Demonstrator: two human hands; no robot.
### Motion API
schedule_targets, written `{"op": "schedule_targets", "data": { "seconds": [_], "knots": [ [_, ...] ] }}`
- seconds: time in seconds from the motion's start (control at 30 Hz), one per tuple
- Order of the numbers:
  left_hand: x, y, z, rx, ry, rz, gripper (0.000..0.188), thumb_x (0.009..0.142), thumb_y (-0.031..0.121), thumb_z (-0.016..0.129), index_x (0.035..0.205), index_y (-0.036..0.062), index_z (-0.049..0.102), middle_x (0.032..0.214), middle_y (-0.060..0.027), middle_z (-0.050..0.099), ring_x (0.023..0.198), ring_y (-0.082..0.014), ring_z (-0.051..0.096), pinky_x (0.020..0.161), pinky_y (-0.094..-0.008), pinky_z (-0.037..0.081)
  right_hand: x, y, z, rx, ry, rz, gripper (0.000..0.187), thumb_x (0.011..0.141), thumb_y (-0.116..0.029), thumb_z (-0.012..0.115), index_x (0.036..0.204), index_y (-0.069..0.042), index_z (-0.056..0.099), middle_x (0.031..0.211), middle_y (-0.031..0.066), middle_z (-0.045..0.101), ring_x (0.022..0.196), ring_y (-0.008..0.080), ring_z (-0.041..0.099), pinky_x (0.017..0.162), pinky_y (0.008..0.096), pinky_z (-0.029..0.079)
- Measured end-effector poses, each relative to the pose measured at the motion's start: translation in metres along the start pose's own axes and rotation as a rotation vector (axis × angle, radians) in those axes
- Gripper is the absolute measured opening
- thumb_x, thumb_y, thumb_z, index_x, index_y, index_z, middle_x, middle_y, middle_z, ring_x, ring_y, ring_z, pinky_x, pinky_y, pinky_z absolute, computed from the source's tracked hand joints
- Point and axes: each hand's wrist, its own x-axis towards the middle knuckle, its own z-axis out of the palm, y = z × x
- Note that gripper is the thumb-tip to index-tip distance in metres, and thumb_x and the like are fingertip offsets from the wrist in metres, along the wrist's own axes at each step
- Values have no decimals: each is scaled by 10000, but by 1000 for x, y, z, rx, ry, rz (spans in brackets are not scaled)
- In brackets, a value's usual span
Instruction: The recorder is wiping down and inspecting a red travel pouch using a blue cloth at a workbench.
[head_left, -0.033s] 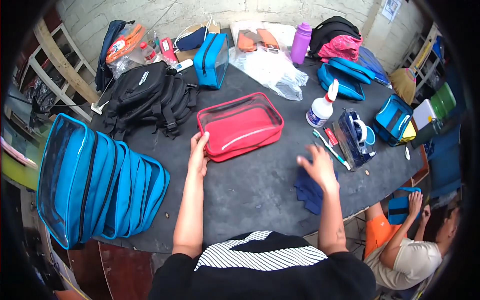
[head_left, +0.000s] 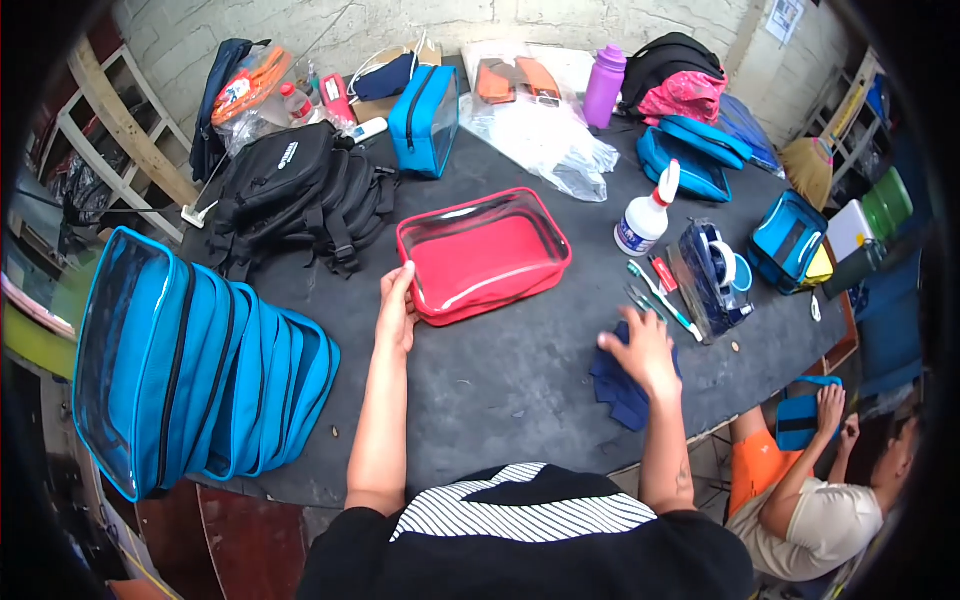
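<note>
My left hand (head_left: 396,312) grips the near left corner of a red pouch (head_left: 490,275) with a clear top panel, its thumb over the rim. The pouch lies on the dark table (head_left: 480,400). My right hand (head_left: 645,350) is open with fingers spread, over a crumpled navy cloth (head_left: 612,385) that it partly hides. Just past its fingertips is a small pointed metal thing (head_left: 638,296), whose kind I cannot make out. Beyond that lie a toothbrush (head_left: 665,302) and a small red packet (head_left: 662,273).
Blue clear-fronted pouches (head_left: 200,370) stand nested at the left, by a black backpack (head_left: 285,190). On the right are a white spray bottle (head_left: 640,222) and a clear case with tape rolls (head_left: 708,275). A purple bottle (head_left: 604,88) stands behind. Another person (head_left: 815,500) sits at lower right.
My right hand has moved slightly down and toward me, over the navy cloth, uncovering the small metal thing. The red pouch and my left hand have hardly moved.
</note>
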Motion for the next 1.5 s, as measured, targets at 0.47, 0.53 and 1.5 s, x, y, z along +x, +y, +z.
{"op": "schedule_targets", "data": {
  "seconds": [0.47, 0.53, 1.5],
  "knots": [
    [10, -9, 33, 606, 301, 551, 337, 903, 264, 668, 862, 56, 406, 603, 0, 418, 553, -105, 401, 542, -302, 389, 44, -13, -18, 1142, 741, -87, 351, 939, -184, 617, 1203, -6, 467, 1135, 96, 506, 1059, 170, 492, 958, 302, 395],
    [2, -9, 47, 507, 236, 577, 309, 884, 147, 679, 863, 49, 386, 580, -30, 402, 543, -102, 385, 511, -304, 359, 55, -76, -23, 894, 759, -220, 372, 897, -211, 654, 1179, -22, 502, 1131, 99, 516, 1038, 192, 506, 939, 323, 407],
    [-26, -61, 56, -33, 110, 640, 259, 944, 7, 554, 894, 123, 328, 754, 49, 356, 599, -8, 320, 482, -194, 246, 107, -175, 84, 723, 254, -620, 306, 815, 34, 526, 1121, 28, 511, 1055, 246, 568, 1064, 435, 527, 947, 562, 377]
  ]
}}
